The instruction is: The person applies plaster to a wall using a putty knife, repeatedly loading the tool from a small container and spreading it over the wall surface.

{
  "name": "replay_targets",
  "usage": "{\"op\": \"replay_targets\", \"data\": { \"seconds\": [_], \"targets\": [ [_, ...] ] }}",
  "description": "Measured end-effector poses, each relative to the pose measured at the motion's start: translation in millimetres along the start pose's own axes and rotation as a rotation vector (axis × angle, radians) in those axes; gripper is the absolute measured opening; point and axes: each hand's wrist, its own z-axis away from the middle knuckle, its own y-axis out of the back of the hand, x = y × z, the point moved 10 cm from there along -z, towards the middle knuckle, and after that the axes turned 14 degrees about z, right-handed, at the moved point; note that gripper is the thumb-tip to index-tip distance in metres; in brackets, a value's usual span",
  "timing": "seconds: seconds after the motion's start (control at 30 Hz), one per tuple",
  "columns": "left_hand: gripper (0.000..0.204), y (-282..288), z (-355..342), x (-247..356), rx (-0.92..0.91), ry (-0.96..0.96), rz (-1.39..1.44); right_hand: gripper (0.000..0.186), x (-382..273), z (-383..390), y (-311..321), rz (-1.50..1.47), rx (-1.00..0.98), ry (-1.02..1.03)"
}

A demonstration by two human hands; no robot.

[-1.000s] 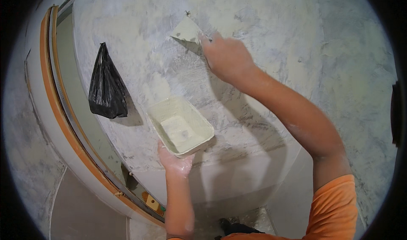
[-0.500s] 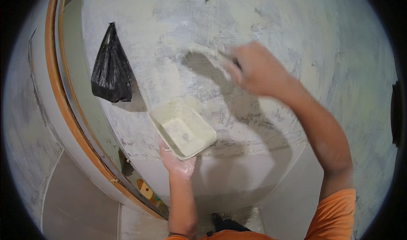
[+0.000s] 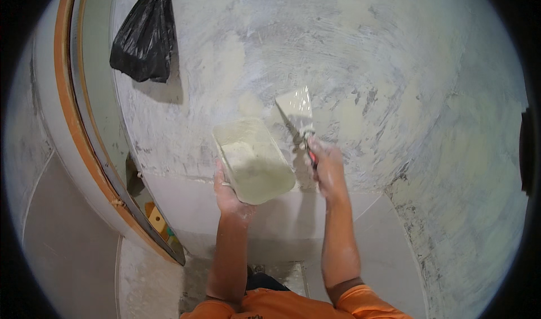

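My left hand (image 3: 230, 198) grips a pale rectangular plastic tub (image 3: 221, 157) by its near left side, with the tub tilted so its inside shows. Whitish paste coats the tub's inner walls. In my right hand (image 3: 328, 167) is a putty knife (image 3: 296, 106), its handle dark with a red part. The wide blade points up and away, smeared with wet white paste, just right of the tub. Behind both hands rises a wall (image 3: 360, 54) patched with cream and grey filler. White residue marks my fingers and wrists.
A knotted black plastic bag (image 3: 147, 37) hangs on the wall at the upper left. Beside it runs an orange-edged door frame (image 3: 66, 94) with a narrow gap. Smooth pale panels (image 3: 186, 198) line the wall's lower part, and a yellow object (image 3: 156, 219) shows through the gap.
My right hand has come down from the upper wall toward the tub, bringing the putty knife into clear sight. The view has shifted, so the bag appears higher.
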Motion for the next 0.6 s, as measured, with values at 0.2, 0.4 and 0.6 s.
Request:
{"op": "replay_targets", "data": {
  "seconds": [0.2,0.4,0.6],
  "targets": [
    [0.050,10.2,22.4,45.1,0.114,-0.155,-0.086,0.024,30.3,62.0,-19.8,-0.068,-0.032,0.002],
    [0.070,61.7,13.5,81.6,-0.139,-0.264,-0.213,0.022,16.4,98.4,-39.1,0.294,-0.260,0.275],
    [0.078,115.1,16.3,108.2,-0.108,-0.238,-0.172,0.026,18.2,118.2,-43.8,0.363,-0.352,0.190]
  ]
}}
